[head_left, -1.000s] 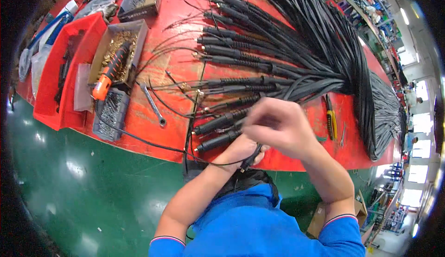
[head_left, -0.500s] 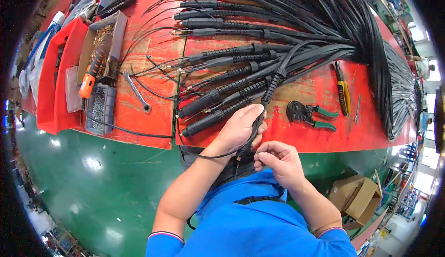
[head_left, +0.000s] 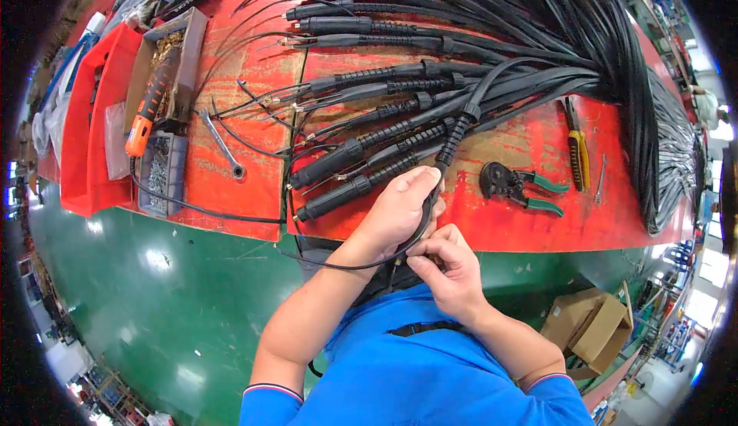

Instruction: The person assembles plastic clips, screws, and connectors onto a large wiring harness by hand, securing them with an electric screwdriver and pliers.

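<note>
My left hand [head_left: 403, 207] is wrapped round a thick black cable [head_left: 425, 214], just below its ribbed strain-relief sleeve [head_left: 455, 138]. The cable's lower end hangs in front of my waist, and a thin black wire [head_left: 330, 263] curves from it across my left forearm. My right hand [head_left: 452, 274] is closed in a pinch, its fingertips against the lower part of the cable; whatever sits between them is too small to make out. Several similar black cables with ribbed sleeves and bare wire ends, such as this black handle piece [head_left: 334, 198], lie side by side beyond my left hand.
On the red table [head_left: 507, 230] lie green-handled cutters [head_left: 523, 188], yellow-handled pliers [head_left: 576, 153] and a wrench [head_left: 223, 143]. An orange screwdriver-like power tool [head_left: 146, 122] rests on parts bins [head_left: 163, 172] beside a red bin [head_left: 96, 126]. A cardboard box [head_left: 588, 326] stands on the green floor.
My right hand has moved left and slightly up, from just beside the cable's end to touching it. The thin wire now bows lower over my left forearm. My left hand keeps its grip.
</note>
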A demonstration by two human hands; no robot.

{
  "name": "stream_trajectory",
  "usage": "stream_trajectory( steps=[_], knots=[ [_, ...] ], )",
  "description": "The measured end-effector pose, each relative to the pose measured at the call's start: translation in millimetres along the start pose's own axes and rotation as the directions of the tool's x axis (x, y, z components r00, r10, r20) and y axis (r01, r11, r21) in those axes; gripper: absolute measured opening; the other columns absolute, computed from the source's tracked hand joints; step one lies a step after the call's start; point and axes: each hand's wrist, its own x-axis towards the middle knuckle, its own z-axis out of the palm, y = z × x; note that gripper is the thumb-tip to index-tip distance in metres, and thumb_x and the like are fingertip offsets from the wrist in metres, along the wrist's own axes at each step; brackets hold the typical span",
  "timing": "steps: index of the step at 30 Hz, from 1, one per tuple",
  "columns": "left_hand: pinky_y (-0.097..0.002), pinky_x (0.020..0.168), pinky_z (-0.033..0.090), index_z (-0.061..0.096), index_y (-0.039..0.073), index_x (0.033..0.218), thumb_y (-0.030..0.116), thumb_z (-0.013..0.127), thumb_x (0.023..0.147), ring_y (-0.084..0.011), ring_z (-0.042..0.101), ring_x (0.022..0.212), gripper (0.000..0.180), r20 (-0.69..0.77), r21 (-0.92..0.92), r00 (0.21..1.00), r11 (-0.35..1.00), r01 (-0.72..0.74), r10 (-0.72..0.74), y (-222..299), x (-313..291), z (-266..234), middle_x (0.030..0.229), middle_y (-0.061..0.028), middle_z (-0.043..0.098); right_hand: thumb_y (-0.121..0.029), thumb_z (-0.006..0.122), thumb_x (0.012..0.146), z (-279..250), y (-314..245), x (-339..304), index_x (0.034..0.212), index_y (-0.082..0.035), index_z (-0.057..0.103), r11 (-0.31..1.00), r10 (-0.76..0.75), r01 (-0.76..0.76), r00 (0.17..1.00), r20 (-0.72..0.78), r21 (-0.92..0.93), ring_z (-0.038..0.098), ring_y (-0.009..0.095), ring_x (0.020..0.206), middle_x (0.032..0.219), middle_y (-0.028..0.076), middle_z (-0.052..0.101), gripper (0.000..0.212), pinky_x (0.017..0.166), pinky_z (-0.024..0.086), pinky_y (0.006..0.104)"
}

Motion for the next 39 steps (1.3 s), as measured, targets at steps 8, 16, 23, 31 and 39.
stream_trajectory(
  steps=[8,16,23,31,39],
  knots=[
    [-0.0267,0.039,0.037,0.057,0.011,0.097,0.036,0.048,0.107,-0.0109,0.046,0.043,0.029,-0.001,0.015,1.000,0.999,-0.029,0.029,-5,-2,0,0.068,-0.0021,0.057,-0.004,0.077,0.087,6,-1,-5,0.102,-0.005,0.070,0.998,-0.005,0.005,1.000,-0.012,-0.058,0.049,0.010,0.077,0.089,0.000,0.053,0.016,0.068,0.042,0.0241],
    [-0.0264,0.041,0.038,0.056,0.009,0.099,0.036,0.049,0.107,-0.0107,0.047,0.047,0.029,-0.003,0.018,0.998,0.998,-0.057,0.057,-4,3,-2,0.069,-0.0022,0.056,-0.003,0.079,0.087,16,8,-3,0.107,-0.009,0.053,0.944,0.178,-0.139,0.978,-0.108,0.298,0.046,0.005,0.081,0.093,-0.005,0.051,0.033,0.071,0.041,0.0205],
    [-0.0277,0.040,0.039,0.056,0.009,0.097,0.036,0.048,0.108,-0.0127,0.049,0.046,0.030,0.016,-0.008,0.999,0.999,-0.037,0.037,2,1,-13,0.068,-0.0023,0.055,-0.003,0.079,0.087,3,18,-2,0.108,-0.007,0.051,0.974,0.133,-0.103,0.981,-0.141,0.200,0.048,0.007,0.080,0.099,-0.001,0.052,0.035,0.070,0.043,0.0231],
    [-0.0280,0.037,0.036,0.058,0.011,0.093,0.036,0.042,0.109,-0.0115,0.047,0.043,0.034,0.138,-0.043,0.984,0.993,-0.110,0.114,-26,16,-10,0.067,-0.0003,0.056,0.003,0.063,0.094,3,-91,103,0.108,-0.004,0.051,0.886,-0.463,0.451,0.871,-0.163,-0.110,0.046,0.010,0.087,0.100,0.003,0.048,0.020,0.078,0.040,0.0225],
    [-0.0271,0.058,0.040,0.053,0.010,0.078,0.027,0.043,0.106,-0.0108,0.049,0.061,0.034,0.179,0.127,0.900,0.898,-0.422,0.398,-31,26,-16,0.070,0.0005,0.054,-0.006,0.072,0.082,199,-147,287,0.119,-0.004,0.062,0.343,-0.743,0.877,0.472,0.474,-0.336,0.063,0.036,0.109,0.112,0.016,0.067,0.038,0.095,0.051,0.0448]
  ],
)
